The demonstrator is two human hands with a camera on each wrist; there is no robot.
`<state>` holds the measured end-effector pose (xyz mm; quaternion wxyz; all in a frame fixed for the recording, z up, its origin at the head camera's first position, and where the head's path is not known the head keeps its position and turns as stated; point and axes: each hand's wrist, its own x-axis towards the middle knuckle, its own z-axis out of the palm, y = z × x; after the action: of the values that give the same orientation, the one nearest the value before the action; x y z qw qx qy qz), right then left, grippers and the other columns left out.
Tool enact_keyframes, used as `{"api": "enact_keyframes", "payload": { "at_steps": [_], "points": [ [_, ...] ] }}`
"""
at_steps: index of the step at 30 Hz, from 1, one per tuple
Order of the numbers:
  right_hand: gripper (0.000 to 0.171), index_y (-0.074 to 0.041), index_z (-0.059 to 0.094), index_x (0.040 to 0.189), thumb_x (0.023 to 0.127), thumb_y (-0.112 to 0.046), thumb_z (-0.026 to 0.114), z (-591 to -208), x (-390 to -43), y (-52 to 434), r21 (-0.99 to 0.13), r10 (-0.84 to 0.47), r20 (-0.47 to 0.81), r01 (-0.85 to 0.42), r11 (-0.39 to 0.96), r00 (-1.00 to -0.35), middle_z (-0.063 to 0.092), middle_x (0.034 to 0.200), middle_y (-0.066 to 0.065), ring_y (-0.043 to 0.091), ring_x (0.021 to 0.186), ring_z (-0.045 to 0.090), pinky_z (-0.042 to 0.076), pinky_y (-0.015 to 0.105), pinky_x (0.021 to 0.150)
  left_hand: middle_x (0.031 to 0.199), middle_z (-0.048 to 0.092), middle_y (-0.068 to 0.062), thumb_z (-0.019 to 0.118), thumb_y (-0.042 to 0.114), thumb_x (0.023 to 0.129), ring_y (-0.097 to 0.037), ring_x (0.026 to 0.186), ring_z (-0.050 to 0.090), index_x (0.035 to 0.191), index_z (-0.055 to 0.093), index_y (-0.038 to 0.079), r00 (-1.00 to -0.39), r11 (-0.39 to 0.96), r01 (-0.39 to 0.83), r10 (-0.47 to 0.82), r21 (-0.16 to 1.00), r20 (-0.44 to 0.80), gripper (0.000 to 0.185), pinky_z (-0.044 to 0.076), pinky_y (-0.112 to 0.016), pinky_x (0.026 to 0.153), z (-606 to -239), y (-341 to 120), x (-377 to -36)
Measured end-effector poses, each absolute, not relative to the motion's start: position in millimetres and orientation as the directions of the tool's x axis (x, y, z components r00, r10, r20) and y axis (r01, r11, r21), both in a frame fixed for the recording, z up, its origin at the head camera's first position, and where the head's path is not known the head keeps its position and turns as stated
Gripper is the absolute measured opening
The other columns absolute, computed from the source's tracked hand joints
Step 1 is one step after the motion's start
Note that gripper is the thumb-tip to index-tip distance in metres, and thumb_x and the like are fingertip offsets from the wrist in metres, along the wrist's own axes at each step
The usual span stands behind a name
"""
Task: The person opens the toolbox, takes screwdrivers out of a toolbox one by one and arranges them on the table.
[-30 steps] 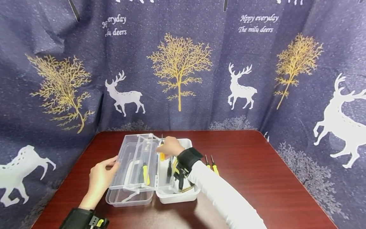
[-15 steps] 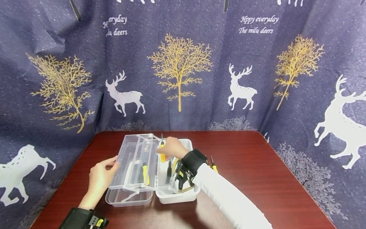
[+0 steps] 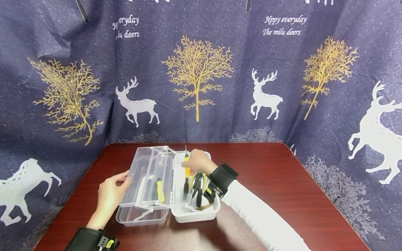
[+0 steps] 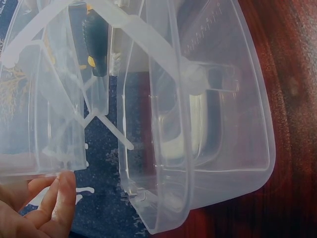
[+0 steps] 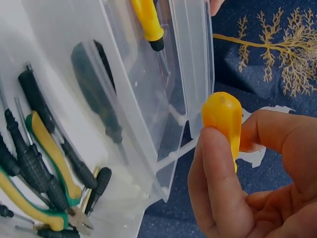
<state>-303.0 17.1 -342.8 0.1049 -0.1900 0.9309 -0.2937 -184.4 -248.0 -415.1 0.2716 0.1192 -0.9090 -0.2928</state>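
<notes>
My right hand (image 3: pixel 198 162) holds a screwdriver (image 3: pixel 187 171) by its yellow handle over the back of the white toolbox base (image 3: pixel 195 218), its shaft pointing away. In the right wrist view, the handle's rounded end shows between thumb and fingers. At the left, my left hand (image 3: pixel 111 190) pinches the edge of the raised clear tray (image 3: pixel 133 174) that is linked to the toolbox. Another yellow-handled screwdriver (image 3: pixel 160 191) lies in this tray. Pliers with yellow-green handles (image 5: pixel 52 163) and several black-handled tools (image 5: pixel 37 168) lie in the white base.
Beneath the tray, the clear lid (image 3: pixel 141 222) rests folded open on the dark red table (image 3: pixel 267 167). White hinge arms (image 4: pixel 153 44) span from lid to tray. A patterned curtain (image 3: pixel 213 87) hangs behind the table.
My right hand has moved right with the screwdriver, from beside the tray's edge to over the white base. Screwdrivers on the table are now covered by the right arm. My left hand stays put.
</notes>
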Motion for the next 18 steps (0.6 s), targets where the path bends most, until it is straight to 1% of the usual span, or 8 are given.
{"api": "enact_keyframes", "payload": {
  "at_steps": [4, 6, 10, 12, 14, 18],
  "points": [
    [0.036, -0.014, 0.054, 0.047, 0.076, -0.031, 0.065, -343, -303, 27, -0.622, -0.422, -0.096, -0.276, 0.732, -0.901, 0.064, 0.053, 0.010, 0.016, 0.047, 0.065, 0.049, 0.022, 0.055, 0.087, 0.073, -0.011, 0.061, 0.022, 0.084, -0.026, 0.072, 0.068, 0.111, 0.068, 0.015, -0.825, 0.793, -0.062, -0.382, 0.606, 0.416, 0.029, 0.042, -0.027, 0.057, -415, -247, -185],
    [0.039, -0.012, 0.054, 0.047, 0.076, -0.035, 0.068, -344, -304, 33, -0.634, -0.422, -0.101, -0.268, 0.725, -0.901, 0.061, 0.049, 0.007, 0.013, 0.044, 0.062, 0.050, 0.024, 0.056, 0.087, 0.073, -0.010, 0.061, 0.022, 0.084, -0.026, 0.072, 0.068, 0.111, 0.068, 0.015, -0.824, 0.791, -0.064, -0.386, 0.609, 0.415, 0.029, 0.042, -0.027, 0.057, -416, -247, -185],
    [0.045, -0.014, 0.047, 0.044, 0.075, -0.038, 0.070, -343, -303, 43, -0.640, -0.408, -0.089, -0.261, 0.723, -0.909, 0.053, 0.042, 0.002, 0.012, 0.042, 0.061, 0.052, 0.027, 0.056, 0.086, 0.073, -0.010, 0.062, 0.021, 0.083, -0.026, 0.072, 0.068, 0.110, 0.068, 0.016, -0.820, 0.791, -0.068, -0.392, 0.608, 0.418, 0.028, 0.041, -0.027, 0.057, -416, -247, -185],
    [0.045, -0.015, 0.043, 0.044, 0.076, -0.034, 0.068, -341, -302, 48, -0.634, -0.402, -0.087, -0.260, 0.728, -0.912, 0.052, 0.041, 0.001, 0.012, 0.042, 0.061, 0.053, 0.029, 0.058, 0.086, 0.074, -0.009, 0.062, 0.021, 0.082, -0.026, 0.072, 0.068, 0.109, 0.068, 0.016, -0.817, 0.792, -0.070, -0.394, 0.606, 0.420, 0.028, 0.041, -0.027, 0.057, -416, -247, -185],
    [0.045, -0.015, 0.041, 0.044, 0.077, -0.030, 0.067, -340, -302, 53, -0.630, -0.398, -0.091, -0.257, 0.733, -0.913, 0.051, 0.040, 0.001, 0.011, 0.043, 0.061, 0.052, 0.028, 0.057, 0.086, 0.074, -0.009, 0.062, 0.021, 0.082, -0.026, 0.071, 0.068, 0.109, 0.069, 0.016, -0.816, 0.794, -0.069, -0.393, 0.604, 0.424, 0.028, 0.041, -0.027, 0.057, -416, -246, -185],
    [0.045, -0.016, 0.038, 0.044, 0.080, -0.026, 0.064, -338, -302, 64, -0.635, -0.390, -0.096, -0.246, 0.733, -0.916, 0.043, 0.038, -0.002, 0.012, 0.045, 0.062, 0.050, 0.027, 0.053, 0.086, 0.073, -0.010, 0.062, 0.021, 0.082, -0.027, 0.071, 0.068, 0.109, 0.069, 0.015, -0.814, 0.796, -0.063, -0.390, 0.602, 0.430, 0.028, 0.042, -0.028, 0.057, -414, -246, -185]
  ]
}}
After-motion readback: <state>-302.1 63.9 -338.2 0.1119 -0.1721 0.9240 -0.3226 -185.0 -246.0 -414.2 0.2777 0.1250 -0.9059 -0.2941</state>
